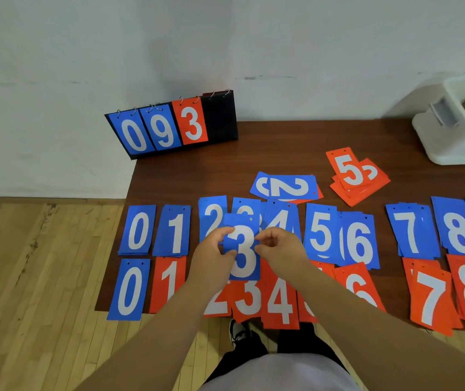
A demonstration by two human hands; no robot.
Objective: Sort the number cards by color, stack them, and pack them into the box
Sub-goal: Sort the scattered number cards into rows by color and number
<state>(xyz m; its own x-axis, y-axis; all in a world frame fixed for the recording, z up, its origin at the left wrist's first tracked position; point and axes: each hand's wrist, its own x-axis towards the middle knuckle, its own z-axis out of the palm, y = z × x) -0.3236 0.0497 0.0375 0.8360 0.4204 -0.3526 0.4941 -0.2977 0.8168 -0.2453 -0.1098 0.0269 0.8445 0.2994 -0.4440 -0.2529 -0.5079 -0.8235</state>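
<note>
Both hands hold one blue 3 card [242, 249] upright above the middle of the brown table [254, 153]: the left hand [216, 249] pinches its left edge, the right hand [278, 245] its right edge, fingers closed on it. Under and around it, blue cards [321, 232] lie in a far row from 0 to 9, and orange cards [280, 300] in a near row, with one blue 0 card [130, 289] at the near left. A scoreboard [175, 125] reading 0, 9, 3 leans against the far wall. A white box [457, 134] sits at the far right, near a small orange pile [358, 176].
</note>
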